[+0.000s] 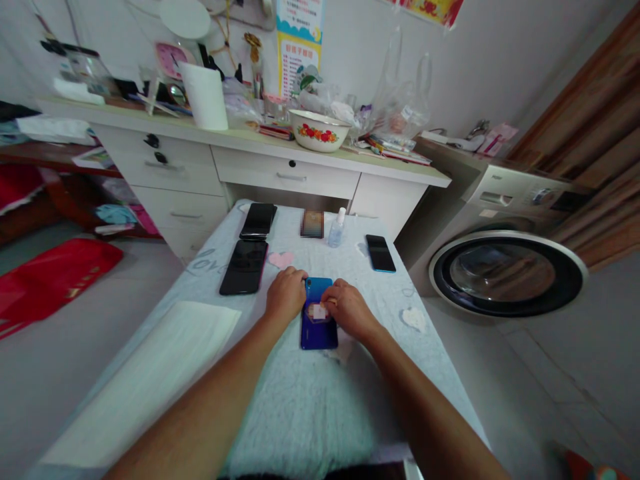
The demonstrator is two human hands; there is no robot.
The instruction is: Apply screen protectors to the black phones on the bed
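Observation:
A blue smartphone (319,337) lies back up on the cloth-covered table, its camera end away from me. My left hand (287,293) grips the upper left edge of this phone, fingers curled. Over the phone's right side, my right hand (350,308) has its fingertips pinched together at the back cover. Beside those fingertips, a small pale square patch (319,311) with orange-brown around it shows on the cover. Whether the fingers hold a piece of it is too small to tell.
Dark-screened phones lie at left (244,267), behind it (259,220) and at right (381,253). A clear spray bottle (336,230) stands beside a small blurred rectangular item (313,223). A long pale sheet (150,380) covers the left side. Beyond are a cluttered desk (250,143) and washing machine (495,193).

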